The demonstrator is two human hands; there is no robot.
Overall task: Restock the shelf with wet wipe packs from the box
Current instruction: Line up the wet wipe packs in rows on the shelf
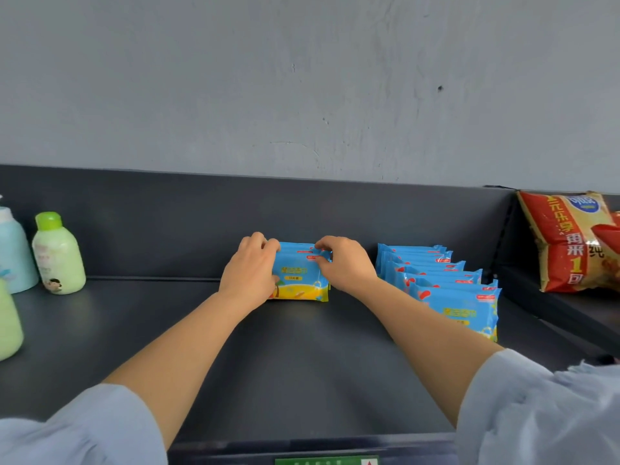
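A few blue and yellow wet wipe packs [302,276] stand upright on the dark shelf [285,364], near its back panel. My left hand [251,266] grips their left end, fingers curled over the top edge. My right hand [345,263] pinches their top right corner. A row of several more wet wipe packs [446,290] stands upright to the right, one behind another, apart from my hands. The box is out of view.
Pale green bottles [58,255] and a light blue bottle [13,253] stand at the shelf's left end. A red and yellow snack bag [573,243] leans on the neighbouring shelf section at the right. A grey wall rises behind.
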